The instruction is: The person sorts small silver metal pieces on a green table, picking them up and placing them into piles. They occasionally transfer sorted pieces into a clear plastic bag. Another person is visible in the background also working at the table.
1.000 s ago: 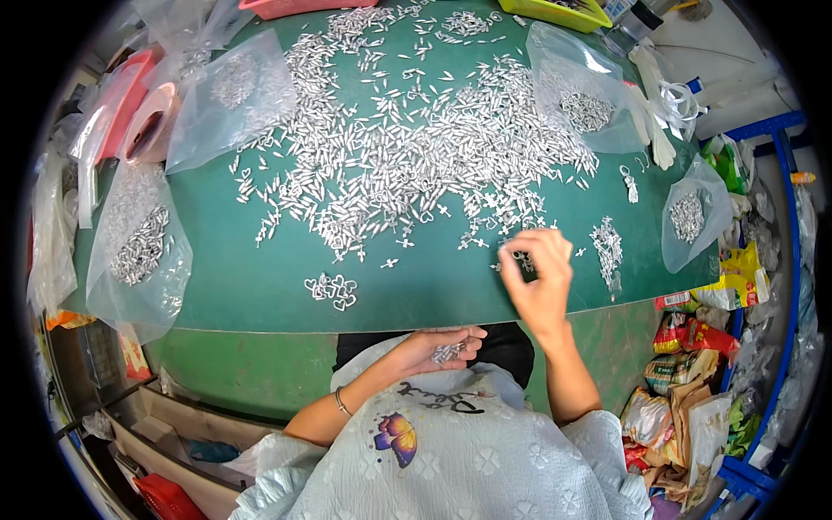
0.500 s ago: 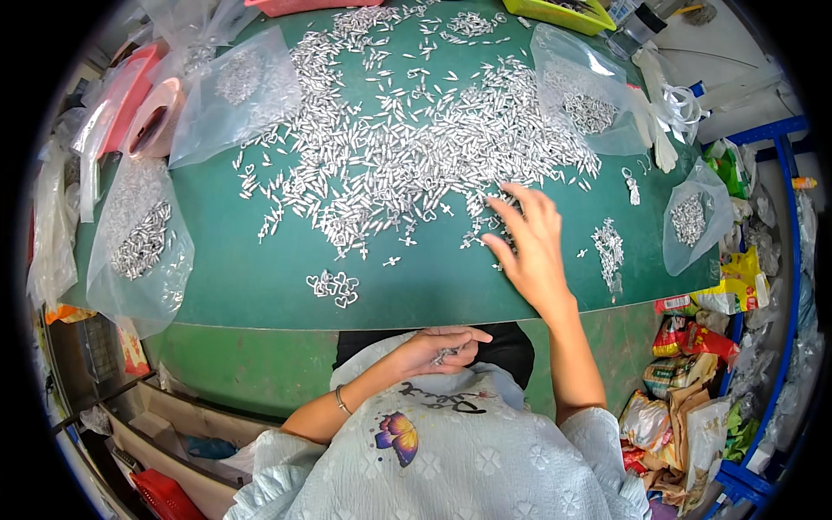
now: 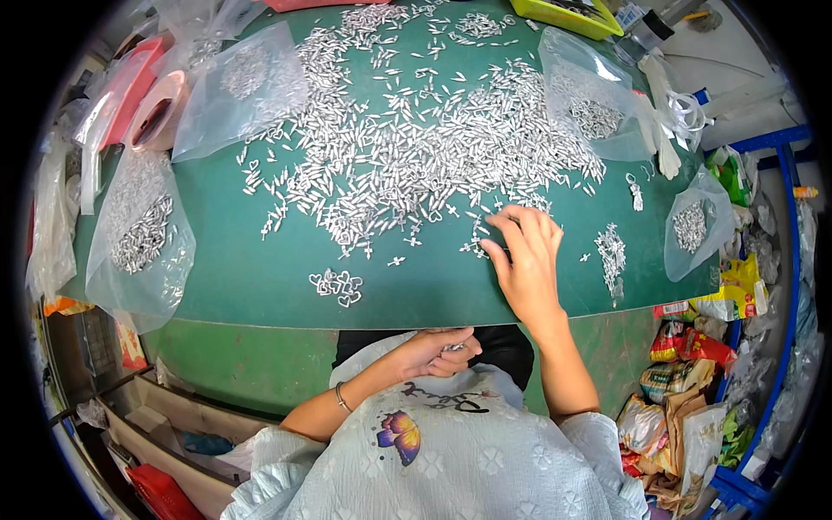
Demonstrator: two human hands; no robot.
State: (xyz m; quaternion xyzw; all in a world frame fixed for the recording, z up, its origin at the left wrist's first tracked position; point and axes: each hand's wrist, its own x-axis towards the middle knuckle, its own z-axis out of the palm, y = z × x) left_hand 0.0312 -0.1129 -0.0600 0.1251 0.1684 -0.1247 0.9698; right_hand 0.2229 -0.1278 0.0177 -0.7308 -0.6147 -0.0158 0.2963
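A broad heap of small silver metal charms (image 3: pixel 416 160), mostly slim and pointed, covers the far part of the green table (image 3: pixel 243 286). My right hand (image 3: pixel 530 269) reaches over the heap's near right edge, its thumb and forefinger bent and apart beside small cross-shaped charms (image 3: pixel 472 248). Nothing shows between those fingertips. Below the table's front edge, close to my body, my left hand (image 3: pixel 433 354) is closed round a few silver charms (image 3: pixel 454 347), mostly hidden by its fingers. Heart-shaped charms (image 3: pixel 338 286) lie in a small group nearer me.
Clear plastic bags with metal pieces stand left (image 3: pixel 143 238), far left (image 3: pixel 243 82), far right (image 3: pixel 594 104) and right (image 3: pixel 693 221). A small charm pile (image 3: pixel 611 253) lies right of my hand. A yellow tray (image 3: pixel 572 16) sits at the back; a blue rack (image 3: pixel 789 217) stands right.
My right hand has drawn back slightly toward me, its fingers curling closer together. My left hand has closed further over the charms it holds.
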